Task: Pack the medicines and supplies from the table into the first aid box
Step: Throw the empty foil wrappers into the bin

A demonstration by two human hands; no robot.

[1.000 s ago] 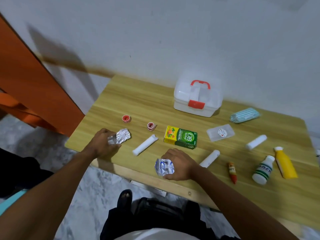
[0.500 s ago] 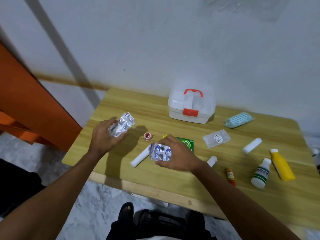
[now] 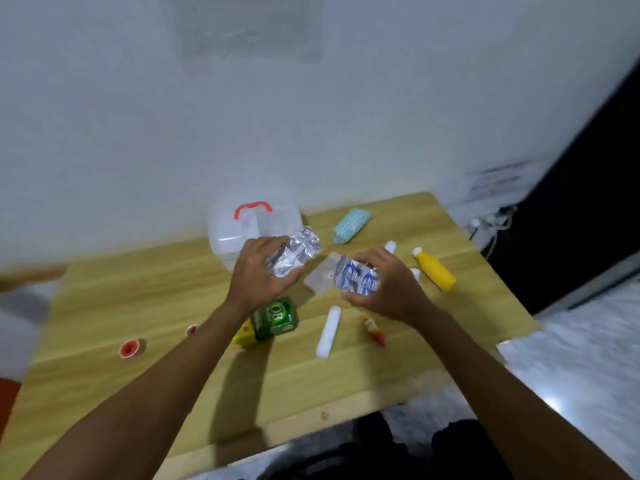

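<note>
A white first aid box (image 3: 239,230) with a red handle stands closed at the back of the wooden table (image 3: 121,306), against the wall. My left hand (image 3: 258,275) grips a silver foil blister pack (image 3: 294,256), held in the air just in front of the box. My right hand (image 3: 384,284) holds a blue-printed foil pill strip (image 3: 356,277) above the table, to the right of the box. Both hands are close together.
On the table lie a green and yellow carton (image 3: 273,318), a white roll (image 3: 329,330), a small red tube (image 3: 374,330), two red tape rolls (image 3: 131,348), a yellow bottle (image 3: 434,268), a teal pack (image 3: 351,225) and a clear flat pouch (image 3: 320,280). Cables hang at right.
Both hands have lifted their foil packs off the table and carried them back towards the box. The camera has swung, so the table now sits tilted in view.
</note>
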